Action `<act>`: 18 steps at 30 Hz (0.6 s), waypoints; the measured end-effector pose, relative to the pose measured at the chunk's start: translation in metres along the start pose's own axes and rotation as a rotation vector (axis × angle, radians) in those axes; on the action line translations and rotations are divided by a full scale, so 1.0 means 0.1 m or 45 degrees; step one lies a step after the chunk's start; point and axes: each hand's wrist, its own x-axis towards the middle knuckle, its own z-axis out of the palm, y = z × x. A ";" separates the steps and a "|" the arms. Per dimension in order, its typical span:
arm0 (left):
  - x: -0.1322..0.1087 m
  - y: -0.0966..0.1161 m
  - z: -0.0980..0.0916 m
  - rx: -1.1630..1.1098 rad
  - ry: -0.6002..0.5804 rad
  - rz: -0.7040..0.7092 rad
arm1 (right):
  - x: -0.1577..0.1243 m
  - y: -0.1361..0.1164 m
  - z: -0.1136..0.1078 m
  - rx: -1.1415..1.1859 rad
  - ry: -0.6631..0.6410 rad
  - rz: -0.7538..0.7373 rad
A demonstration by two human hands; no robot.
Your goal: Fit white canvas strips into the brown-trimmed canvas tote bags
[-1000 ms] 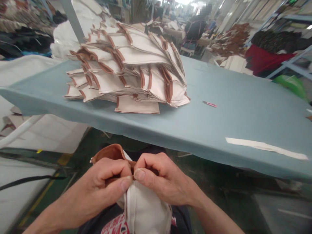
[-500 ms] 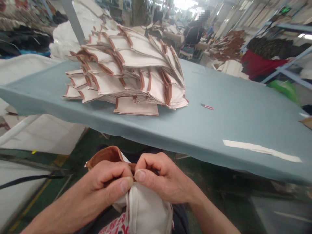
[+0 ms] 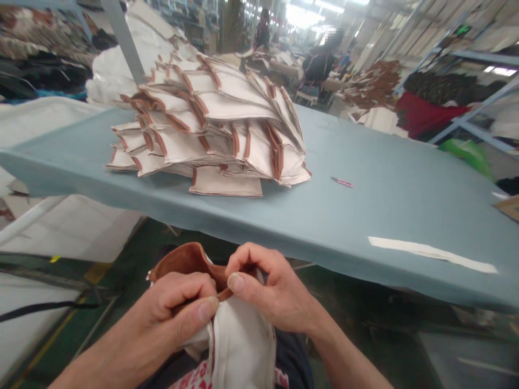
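A cream fabric pouch (image 3: 241, 340) with a brown lining hangs between my two hands, close to my body. My left hand (image 3: 178, 308) pinches its brown-edged rim, thumb on top. A short way to the right, my right hand (image 3: 267, 286) grips the same rim between thumb and bent fingers. The brown inside shows behind my left hand, where the mouth gapes. Both hands' other fingertips are hidden in the cloth. Beyond them, a big pile of similar cream pieces with brown edges (image 3: 231, 140) lies on the blue-covered table (image 3: 324, 216).
Pink-handled thread snips (image 3: 343, 182) lie right of the pile. A white fabric strip (image 3: 430, 254) rests near the table's front edge. A cardboard piece (image 3: 508, 208) sits at the far right. Another person (image 3: 318, 67) is in the background, among heaps of material.
My hands have moved slightly apart along the rim, and a short stretch of brown edge now shows between the thumbs. The view has shifted slightly.
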 end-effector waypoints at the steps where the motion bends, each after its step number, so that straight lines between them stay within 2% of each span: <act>1: -0.01 0.00 0.00 0.004 0.015 -0.007 | 0.00 0.00 0.00 0.001 0.003 -0.001; 5: -0.02 -0.02 0.01 -0.019 0.024 -0.011 | -0.02 0.04 0.01 0.011 -0.020 0.034; 15: -0.09 -0.18 0.05 0.015 0.083 -0.083 | -0.06 0.11 0.02 -0.010 0.044 0.026; 18: -0.10 -0.14 0.10 0.035 0.188 -0.059 | -0.08 0.11 0.04 0.015 0.055 0.022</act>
